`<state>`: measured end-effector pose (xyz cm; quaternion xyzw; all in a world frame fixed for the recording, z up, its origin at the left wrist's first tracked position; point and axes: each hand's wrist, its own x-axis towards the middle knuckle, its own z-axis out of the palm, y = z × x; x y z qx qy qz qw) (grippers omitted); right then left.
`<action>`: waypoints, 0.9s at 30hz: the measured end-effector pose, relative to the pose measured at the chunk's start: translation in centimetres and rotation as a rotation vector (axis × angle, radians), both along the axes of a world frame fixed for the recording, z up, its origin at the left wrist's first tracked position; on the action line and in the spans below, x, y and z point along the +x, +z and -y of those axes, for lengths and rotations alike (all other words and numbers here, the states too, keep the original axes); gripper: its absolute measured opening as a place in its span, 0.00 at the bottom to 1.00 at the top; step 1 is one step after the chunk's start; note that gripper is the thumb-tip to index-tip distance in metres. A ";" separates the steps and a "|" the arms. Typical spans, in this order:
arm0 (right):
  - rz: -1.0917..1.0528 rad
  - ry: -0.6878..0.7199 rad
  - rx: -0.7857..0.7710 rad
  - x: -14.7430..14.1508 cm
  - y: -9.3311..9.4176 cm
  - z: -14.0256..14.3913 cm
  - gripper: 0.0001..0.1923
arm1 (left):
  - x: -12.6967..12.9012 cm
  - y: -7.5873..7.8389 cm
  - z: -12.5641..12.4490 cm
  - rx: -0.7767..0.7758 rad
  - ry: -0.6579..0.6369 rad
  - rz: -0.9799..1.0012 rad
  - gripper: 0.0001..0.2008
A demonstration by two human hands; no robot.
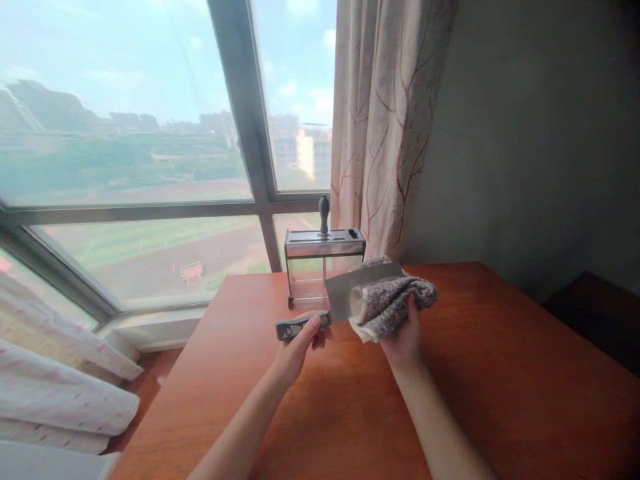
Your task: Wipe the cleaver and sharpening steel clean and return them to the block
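Note:
My left hand (303, 340) is closed around the dark handle of a kitchen cleaver (343, 297), whose broad grey blade points to the right. A grey-brown towel (393, 300) with a pale underside is folded over the far part of the blade. My right hand (405, 333) grips the towel from below and the right, its thumb on the near side and most of its fingers hidden. Just beyond the blade stands a clear-sided knife block (325, 245) with a metal top. One dark knife handle (324, 213) sticks up from it.
The knife block stands on a reddish-brown wooden table (220, 400), near its far edge. Large windows (125, 120) rise behind and to the left. A patterned curtain (385, 120) hangs behind the table, and another curtain (60, 380) is at the lower left. A dark wall (510, 147) is on the right.

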<state>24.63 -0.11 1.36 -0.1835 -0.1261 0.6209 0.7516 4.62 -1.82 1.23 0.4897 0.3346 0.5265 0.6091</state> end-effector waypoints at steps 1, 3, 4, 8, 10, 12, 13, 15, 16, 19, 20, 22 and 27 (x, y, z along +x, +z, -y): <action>0.009 0.014 -0.013 -0.3 -0.1 0.1 0.18 | 0.2 0.0 0.1 0.002 -0.001 -0.008 0.16; 0.018 0.045 -0.031 -0.9 -0.2 0.2 0.18 | 0.6 -0.2 0.2 0.006 0.017 -0.017 0.17; 0.020 0.052 -0.031 -1.1 -0.2 0.2 0.17 | 0.7 -0.3 0.2 0.009 0.032 -0.018 0.18; 0.005 0.065 -0.025 -1.1 0.0 0.3 0.15 | 0.5 -0.3 0.0 0.016 0.061 -0.005 0.18; -0.017 0.077 -0.034 -0.9 0.0 0.2 0.14 | 0.1 0.0 -0.3 0.012 0.076 0.019 0.17; -0.028 0.075 -0.051 -0.7 0.0 0.0 0.14 | -0.5 0.3 -0.6 -0.001 0.104 0.060 0.15; -0.024 0.068 -0.066 -0.7 -0.1 -0.1 0.14 | -0.8 0.4 -0.8 -0.014 0.122 0.088 0.15; 0.018 0.052 -0.106 -0.6 -0.3 -0.2 0.14 | -1.4 0.7 -1.2 -0.058 0.172 0.158 0.14; 0.060 0.039 -0.122 -0.5 -0.3 -0.3 0.15 | -1.7 0.7 -1.4 -0.085 0.203 0.196 0.14; 0.278 0.011 -0.118 -0.3 -0.3 -0.1 0.17 | -2.5 0.9 -2.0 -0.134 0.274 0.300 0.14; 0.375 0.022 -0.105 -0.2 -0.3 0.1 0.18 | -2.8 1.0 -2.2 -0.134 0.294 0.328 0.14; 0.569 0.089 -0.087 -0.2 -0.1 0.4 0.19 | -3.2 1.1 -2.5 -0.116 0.327 0.366 0.14; 0.763 0.251 -0.080 0.0 0.7 1.0 0.18 | -3.7 1.4 -2.9 -0.025 0.459 0.306 0.18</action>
